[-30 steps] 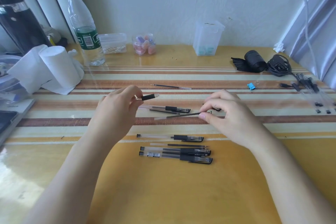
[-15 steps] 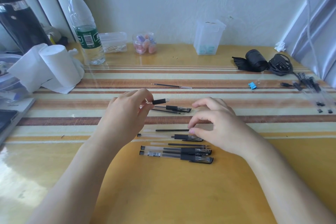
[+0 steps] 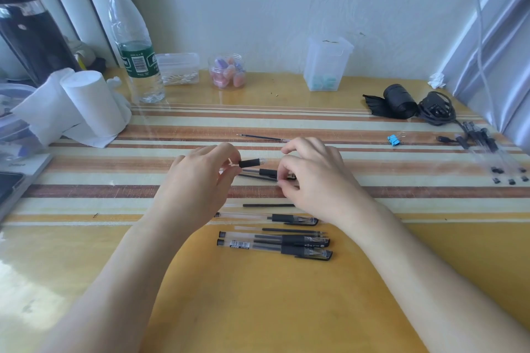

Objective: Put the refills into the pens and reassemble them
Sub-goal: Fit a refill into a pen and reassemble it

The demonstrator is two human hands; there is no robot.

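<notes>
Head view: two bare hands met above the middle of a striped table (image 3: 258, 295).
Left hand (image 3: 198, 180): thumb and fingertips pinched a clear pen barrel (image 3: 251, 163), which was lifted off the table with its black grip end pointing right.
Right hand (image 3: 312, 180): the fingers were curled, with thumb and forefinger drawn together at the right end of a pen on the stripe (image 3: 263, 173). Whether they held anything could not be told.
Gap: the barrel's tip was near the right forefinger but apart from it.
Loose refill (image 3: 268, 205): it lay flat just nearer the person than the right hand, its right end at the heel of that hand.
Near row: a capped pen (image 3: 266, 218), a second refill (image 3: 292, 230) and two assembled pens (image 3: 275, 242) lay parallel between the forearms.
Far refill (image 3: 263, 138): it lay beyond both hands, close to the right fingertips.
Edges: a water bottle (image 3: 134, 46) and a tissue roll (image 3: 91, 103) were at far left, and a blue binder clip (image 3: 393, 140) was at right.
</notes>
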